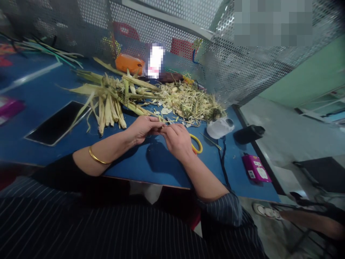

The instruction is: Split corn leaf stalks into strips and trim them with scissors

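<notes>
My left hand [147, 128] and my right hand [178, 139] meet over the near middle of the blue table, fingertips pinched together. Whatever sits between them is small and mostly hidden by the fingers. From behind my right hand shows a yellow loop handle [198, 144], like that of scissors; the rest of it is covered. Just beyond the fingers lies a heap of shredded husk scraps [188, 100]. To the left is a bundle of dried corn husks [109, 111], pale and tied-looking, with long leaves spreading out.
A dark tablet or phone [58, 124] lies left. On the right are a white roll [220, 128], a black cylinder [249, 134] and a magenta pack [256, 168]. Behind stand an orange pack [129, 64] and a perforated metal screen [161, 27]. Another person's leg [309, 219] shows at right.
</notes>
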Demonstrator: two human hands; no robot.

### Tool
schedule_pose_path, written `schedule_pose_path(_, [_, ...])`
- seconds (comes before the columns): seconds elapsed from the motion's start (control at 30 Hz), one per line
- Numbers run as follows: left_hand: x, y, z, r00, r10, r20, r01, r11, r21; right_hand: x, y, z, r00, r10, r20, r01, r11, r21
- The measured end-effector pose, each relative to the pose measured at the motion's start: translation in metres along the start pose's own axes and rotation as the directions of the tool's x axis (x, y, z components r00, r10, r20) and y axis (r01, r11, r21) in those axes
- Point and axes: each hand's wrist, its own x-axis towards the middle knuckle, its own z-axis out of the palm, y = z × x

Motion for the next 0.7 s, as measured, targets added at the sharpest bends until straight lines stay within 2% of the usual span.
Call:
schedule_pose_path(0.1, [-0.001,-0.002,0.001,1.0,0.005,-0.009,-0.005,1.0,-0.001,0.0,-0.002,0.001,0.992,0.125,-0.022,-0.126,0.991,-0.055])
schedule_pose_path(0.2, [-0.002,-0.004,0.004,0.999,-0.007,-0.042,0.007,1.0,0.01,0.001,-0.003,0.003,0.993,0.12,0.015,-0.114,0.97,-0.213])
schedule_pose_path(0.27, [-0.003,-0.005,0.006,0.999,0.006,-0.053,-0.006,1.0,0.003,0.002,-0.005,0.003,0.993,0.106,0.044,-0.092,0.965,-0.247])
schedule_pose_path(0.37, [-0.004,-0.005,0.008,0.993,0.054,-0.104,-0.057,0.998,-0.025,0.003,-0.008,0.003,0.99,0.098,0.105,-0.082,0.985,-0.149])
schedule_pose_path(0.47, [-0.005,-0.002,0.01,0.984,0.064,-0.166,-0.071,0.997,-0.036,0.002,-0.012,0.002,0.986,0.036,0.164,-0.038,0.999,0.007])
schedule_pose_path(0.57, [-0.005,0.001,0.009,0.983,0.053,-0.174,-0.06,0.998,-0.036,0.0,-0.013,-0.001,0.99,0.036,0.135,-0.056,0.988,0.144])
schedule_pose_path(0.63, [-0.005,0.004,0.008,0.984,0.052,-0.172,-0.061,0.997,-0.046,0.0,-0.01,-0.004,0.986,0.148,0.073,-0.161,0.956,0.243])
schedule_pose_path(0.7, [-0.006,0.007,0.006,0.988,0.024,-0.155,-0.032,0.999,-0.045,0.0,-0.006,-0.006,0.932,0.362,-0.008,-0.341,0.884,0.32])
